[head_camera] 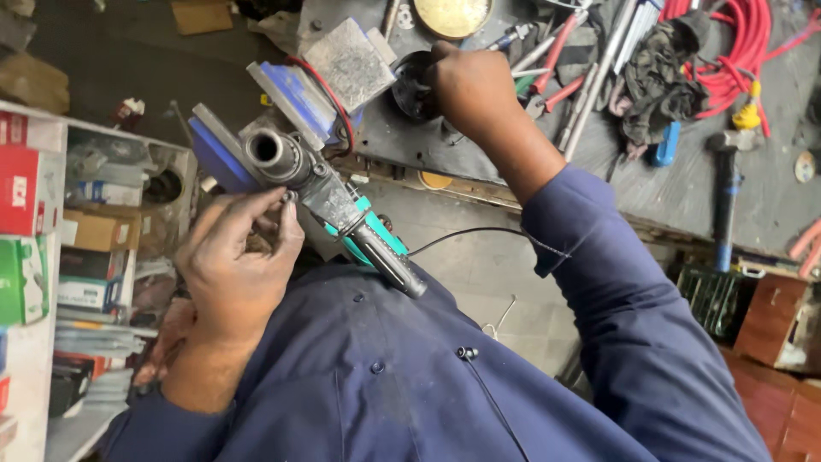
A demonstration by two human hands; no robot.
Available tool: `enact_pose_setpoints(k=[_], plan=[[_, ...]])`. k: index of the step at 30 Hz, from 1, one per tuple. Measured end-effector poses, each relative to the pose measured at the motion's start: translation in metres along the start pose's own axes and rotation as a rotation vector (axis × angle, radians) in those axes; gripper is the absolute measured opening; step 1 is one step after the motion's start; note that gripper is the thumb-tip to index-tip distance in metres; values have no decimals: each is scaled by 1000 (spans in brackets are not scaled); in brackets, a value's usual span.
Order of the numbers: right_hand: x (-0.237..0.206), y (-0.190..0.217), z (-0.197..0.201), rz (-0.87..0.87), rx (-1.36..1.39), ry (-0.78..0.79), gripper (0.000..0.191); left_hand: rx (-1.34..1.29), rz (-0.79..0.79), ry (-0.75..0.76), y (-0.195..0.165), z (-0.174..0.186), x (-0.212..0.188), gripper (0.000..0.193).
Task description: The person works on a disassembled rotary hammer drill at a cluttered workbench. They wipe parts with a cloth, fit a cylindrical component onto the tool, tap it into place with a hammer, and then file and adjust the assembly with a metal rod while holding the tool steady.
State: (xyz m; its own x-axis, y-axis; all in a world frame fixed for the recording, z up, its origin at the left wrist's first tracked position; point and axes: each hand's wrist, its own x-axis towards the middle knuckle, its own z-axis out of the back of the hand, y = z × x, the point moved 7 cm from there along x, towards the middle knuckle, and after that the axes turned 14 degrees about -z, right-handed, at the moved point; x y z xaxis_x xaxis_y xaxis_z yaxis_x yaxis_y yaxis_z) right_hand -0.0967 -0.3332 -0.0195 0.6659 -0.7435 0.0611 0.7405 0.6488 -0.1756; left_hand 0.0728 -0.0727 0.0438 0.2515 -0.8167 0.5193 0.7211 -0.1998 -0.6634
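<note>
Head view: left hand pinches grinder (vise-clamped), right hand outstretched, grip closed on black cup.

Soft, even daylight fills the workshop scene, brightest on the grey workbench at two o'clock and the pale floor at centre. The upper corner at eleven o'clock falls into deep shadow. Shadows beneath the tools are faint and diffuse, with mild glare on metal parts. Slight motion softness blurs the left hand; wide-angle stretching bends the shelves at nine o'clock.
</note>
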Motion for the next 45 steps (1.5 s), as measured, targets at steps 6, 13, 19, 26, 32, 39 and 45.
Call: enact_pose_setpoints(k=[6, 13, 19, 26, 32, 39, 45], plan=[[-3, -4, 4, 137, 124, -19, 11, -27, 157, -110, 5, -15, -10, 23], [-27, -27, 33, -135, 959, 41, 24, 111, 157, -104, -15, -20, -6, 24], [-46, 21, 26, -132, 1653, 352, 26, 48, 180, -190, -18, -27, -6, 22], [-28, 63, 70, 407, 1028, 23, 16, 49, 157, -152, -14, -35, -21, 22], [8, 84, 67, 436, 797, 90, 21, -93, 189, -246, -3, -25, -37, 32], [48, 105, 56, 341, 660, 397, 30, -231, 232, -363, 30, -2, -29, 28], [53, 118, 58, 378, 644, 310, 27, -314, 139, -182, 47, 3, 25, 27]])
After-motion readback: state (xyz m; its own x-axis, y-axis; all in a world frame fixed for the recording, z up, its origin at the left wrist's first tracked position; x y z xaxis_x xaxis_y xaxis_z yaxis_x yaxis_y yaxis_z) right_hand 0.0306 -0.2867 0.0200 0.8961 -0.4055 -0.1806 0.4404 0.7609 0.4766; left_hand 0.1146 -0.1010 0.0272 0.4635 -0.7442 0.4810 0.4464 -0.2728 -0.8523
